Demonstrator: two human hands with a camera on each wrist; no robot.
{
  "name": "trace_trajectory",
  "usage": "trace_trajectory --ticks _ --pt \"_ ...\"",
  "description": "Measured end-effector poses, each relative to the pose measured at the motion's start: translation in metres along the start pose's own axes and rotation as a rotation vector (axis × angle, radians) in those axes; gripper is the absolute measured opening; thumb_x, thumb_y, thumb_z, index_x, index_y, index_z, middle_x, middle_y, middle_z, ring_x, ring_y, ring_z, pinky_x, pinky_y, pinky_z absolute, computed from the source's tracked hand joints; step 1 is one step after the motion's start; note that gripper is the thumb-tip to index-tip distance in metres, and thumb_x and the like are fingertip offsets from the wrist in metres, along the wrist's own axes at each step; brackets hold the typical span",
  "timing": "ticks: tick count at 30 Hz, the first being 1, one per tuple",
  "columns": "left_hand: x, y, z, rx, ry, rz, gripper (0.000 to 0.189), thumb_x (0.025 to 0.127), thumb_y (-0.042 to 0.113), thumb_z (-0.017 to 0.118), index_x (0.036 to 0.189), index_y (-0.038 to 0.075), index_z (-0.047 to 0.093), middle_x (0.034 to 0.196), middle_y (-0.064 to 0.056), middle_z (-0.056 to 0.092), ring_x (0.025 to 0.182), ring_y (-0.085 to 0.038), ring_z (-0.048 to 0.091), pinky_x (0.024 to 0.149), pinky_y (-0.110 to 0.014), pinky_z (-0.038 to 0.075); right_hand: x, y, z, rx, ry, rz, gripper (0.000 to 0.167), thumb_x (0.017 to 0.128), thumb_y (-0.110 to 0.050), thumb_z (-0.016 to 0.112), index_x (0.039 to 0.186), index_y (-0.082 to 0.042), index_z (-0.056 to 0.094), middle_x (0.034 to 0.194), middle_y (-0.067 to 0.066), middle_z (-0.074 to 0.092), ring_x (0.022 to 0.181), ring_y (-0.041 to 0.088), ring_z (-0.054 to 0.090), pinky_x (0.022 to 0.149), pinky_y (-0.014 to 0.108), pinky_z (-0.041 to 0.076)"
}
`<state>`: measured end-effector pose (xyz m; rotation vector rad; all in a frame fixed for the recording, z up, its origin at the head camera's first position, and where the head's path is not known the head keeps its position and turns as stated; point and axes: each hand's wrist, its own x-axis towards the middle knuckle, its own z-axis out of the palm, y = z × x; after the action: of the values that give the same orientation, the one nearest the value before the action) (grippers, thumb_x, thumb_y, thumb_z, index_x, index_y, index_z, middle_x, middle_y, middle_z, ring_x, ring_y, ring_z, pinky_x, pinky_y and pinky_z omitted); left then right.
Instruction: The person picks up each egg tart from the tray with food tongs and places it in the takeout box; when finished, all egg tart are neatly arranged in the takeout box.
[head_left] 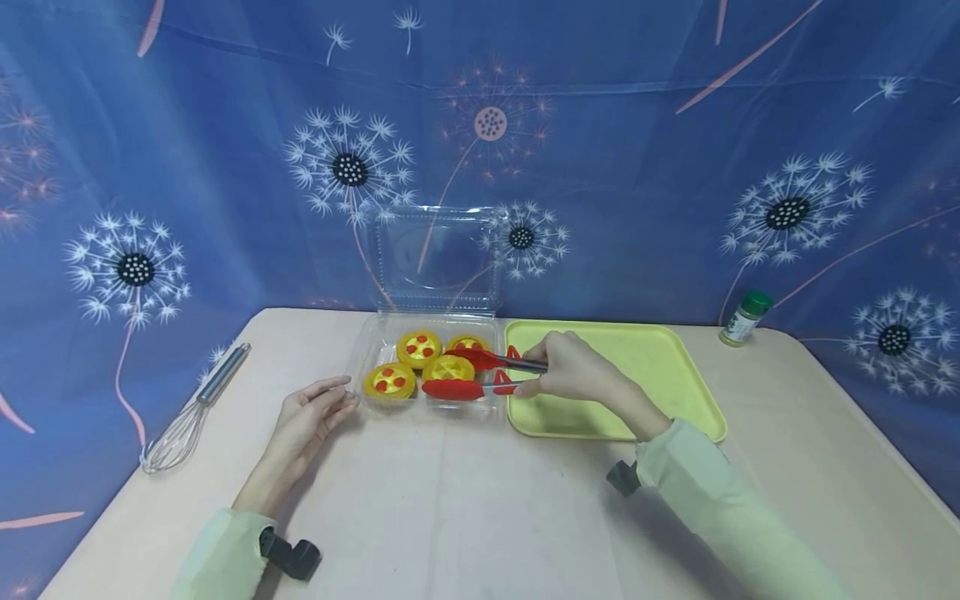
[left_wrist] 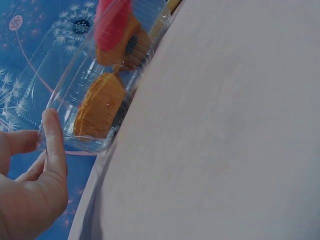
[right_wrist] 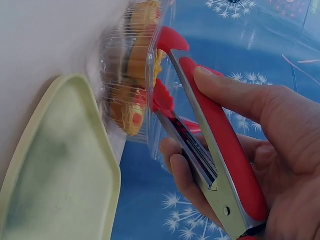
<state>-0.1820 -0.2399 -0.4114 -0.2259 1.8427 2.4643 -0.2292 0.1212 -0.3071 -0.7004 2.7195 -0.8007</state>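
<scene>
A clear plastic clamshell container [head_left: 367, 342] stands with its lid [head_left: 438, 258] raised, holding several yellow tarts with red bits on top. My right hand [head_left: 573, 367] grips red-tipped metal tongs [right_wrist: 200, 125] by the handles. Their two red tips are spread at the front right tart [head_left: 448, 367], one along its near side and one over its far side. At the container's left rim, the thumb and fingertips of my left hand [head_left: 311, 417] pinch the edge. The front left tart [head_left: 390, 381] lies closest to that hand.
To the right of the container lies a light yellow tray [head_left: 637, 358], partly under my right hand. A whisk [head_left: 195, 417] lies at the table's left edge. A green-capped seasoning jar [head_left: 745, 319] stands at the back right. Behind the table hangs a blue dandelion cloth [head_left: 600, 167].
</scene>
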Motion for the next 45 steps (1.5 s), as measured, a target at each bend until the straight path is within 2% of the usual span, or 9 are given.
trace_trajectory --ticks 9,14,16,23,31,35,39,43,45 --pt "-0.001 0.003 0.001 -0.004 0.001 -0.003 0.044 0.101 0.001 0.046 0.139 -0.017 0.033 0.092 -0.001 0.065 0.086 -0.006 0.066 0.091 -0.018 0.057 0.002 0.003 0.001 -0.012 -0.006 0.004 0.020 0.075 -0.022 0.085 0.090 -0.012 0.077 0.054 -0.009 0.044 0.048 0.009 0.024 0.045 0.021 0.020" --pt "-0.001 0.003 0.001 -0.001 0.003 -0.001 0.042 0.101 0.001 0.046 0.138 -0.016 0.035 0.092 0.000 0.065 0.086 -0.006 0.066 0.091 -0.018 0.057 0.001 0.003 0.001 -0.003 0.003 0.026 0.020 0.075 -0.025 0.085 0.088 -0.013 0.075 0.051 -0.007 0.032 0.047 0.010 0.022 0.044 0.021 0.015" --pt "-0.001 0.003 0.001 0.002 0.003 0.001 0.042 0.101 0.001 0.046 0.138 -0.016 0.034 0.092 0.000 0.065 0.086 -0.006 0.066 0.091 -0.018 0.057 0.001 0.004 0.001 0.001 0.011 0.031 0.021 0.074 -0.026 0.086 0.087 -0.013 0.075 0.051 -0.008 0.032 0.047 0.010 0.023 0.044 0.021 0.015" --pt "-0.002 0.003 0.002 0.018 -0.011 0.007 0.044 0.102 0.002 0.044 0.140 -0.017 0.032 0.092 0.001 0.065 0.088 -0.005 0.066 0.093 -0.018 0.057 0.002 0.012 0.002 0.019 0.024 0.011 0.023 0.073 -0.030 0.086 0.083 -0.014 0.073 0.052 -0.008 0.037 0.050 0.010 0.027 0.046 0.022 0.020" --pt "-0.002 0.003 0.002 0.007 -0.005 0.005 0.041 0.102 0.001 0.044 0.138 -0.015 0.034 0.093 0.000 0.066 0.088 -0.006 0.067 0.092 -0.019 0.057 0.001 0.021 0.001 0.068 0.028 0.004 0.024 0.074 -0.031 0.085 0.086 -0.013 0.074 0.055 -0.008 0.040 0.054 0.010 0.030 0.049 0.022 0.023" --pt "-0.001 0.003 0.003 0.001 -0.007 0.005 0.040 0.101 0.001 0.045 0.137 -0.014 0.036 0.092 0.000 0.066 0.088 -0.006 0.067 0.092 -0.019 0.057 -0.002 0.022 0.000 0.087 0.034 0.015 0.027 0.074 -0.030 0.086 0.091 -0.012 0.075 0.056 -0.007 0.043 0.054 0.011 0.032 0.050 0.023 0.026" --pt "-0.001 0.003 0.003 -0.006 -0.011 0.000 0.041 0.102 0.002 0.046 0.138 -0.014 0.035 0.092 -0.001 0.066 0.089 -0.007 0.067 0.093 -0.019 0.057 -0.007 0.025 -0.001 0.114 0.044 0.028 0.038 0.074 -0.031 0.086 0.104 -0.010 0.075 0.062 -0.004 0.053 0.054 0.012 0.034 0.049 0.023 0.028" --pt "-0.001 0.003 0.001 -0.002 -0.015 -0.006 0.045 0.102 0.003 0.047 0.141 -0.015 0.033 0.095 -0.002 0.066 0.091 -0.008 0.067 0.093 -0.020 0.057 -0.013 0.031 -0.003 0.135 0.060 0.050 0.052 0.074 -0.032 0.086 0.118 -0.009 0.071 0.072 -0.001 0.064 0.056 0.012 0.039 0.049 0.022 0.030" --pt "-0.001 0.003 0.000 0.002 -0.019 -0.006 0.045 0.102 0.004 0.046 0.141 -0.014 0.033 0.095 -0.002 0.066 0.092 -0.008 0.067 0.094 -0.020 0.057 -0.017 0.035 -0.004 0.139 0.072 0.057 0.058 0.074 -0.033 0.086 0.123 -0.008 0.068 0.083 0.001 0.070 0.060 0.013 0.045 0.051 0.022 0.033"
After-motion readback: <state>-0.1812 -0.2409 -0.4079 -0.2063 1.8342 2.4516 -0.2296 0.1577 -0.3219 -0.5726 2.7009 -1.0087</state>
